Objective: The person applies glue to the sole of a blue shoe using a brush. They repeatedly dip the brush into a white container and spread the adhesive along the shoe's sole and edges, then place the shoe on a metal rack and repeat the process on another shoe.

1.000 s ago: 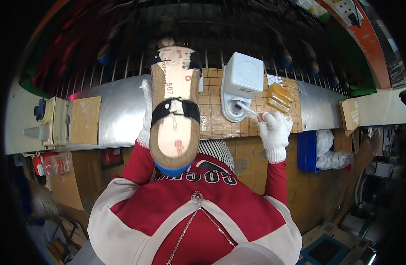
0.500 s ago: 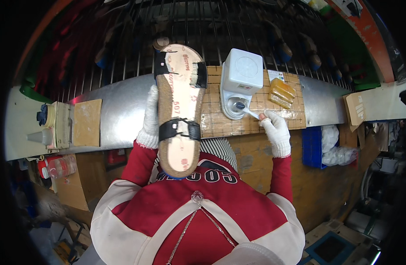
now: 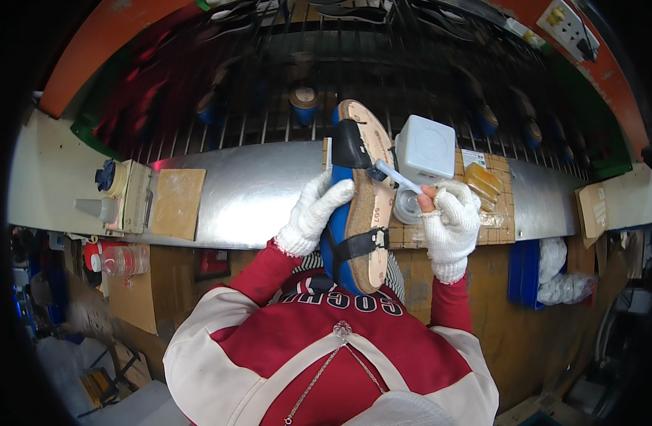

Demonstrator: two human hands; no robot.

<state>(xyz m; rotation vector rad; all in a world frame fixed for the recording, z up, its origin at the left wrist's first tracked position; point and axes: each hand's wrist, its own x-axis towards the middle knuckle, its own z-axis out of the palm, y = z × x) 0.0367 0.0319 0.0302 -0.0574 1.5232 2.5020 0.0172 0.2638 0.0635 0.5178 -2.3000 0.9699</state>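
My left hand [image 3: 312, 213], in a white knit glove, grips a sandal [image 3: 366, 231] on a blue last. The sandal has black straps, a cork-coloured edge and a pale sole with reddish print; it stands tilted, toe end away from me. In my gloved right hand [image 3: 451, 224] is a small brush [image 3: 400, 177] with a pale handle. Its dark tip is at the sandal's side by the front strap. Just behind the brush stands a white plastic dispenser [image 3: 425, 145] with a round cup [image 3: 407, 204] at its foot.
Yellow translucent blocks [image 3: 482, 186] lie on a taped cardboard mat [image 3: 503, 170] on the metal bench [image 3: 244, 192]. Beyond run metal conveyor rods [image 3: 262, 138] carrying more blue lasts [image 3: 304, 106]. A tan board [image 3: 178, 202] lies left; a blue crate [image 3: 525, 277] hangs lower right.
The brush has come out of the dispenser's cup and moved to the sandal. My left hand has turned the sandal, so its blue side now shows. The whole view has shifted.
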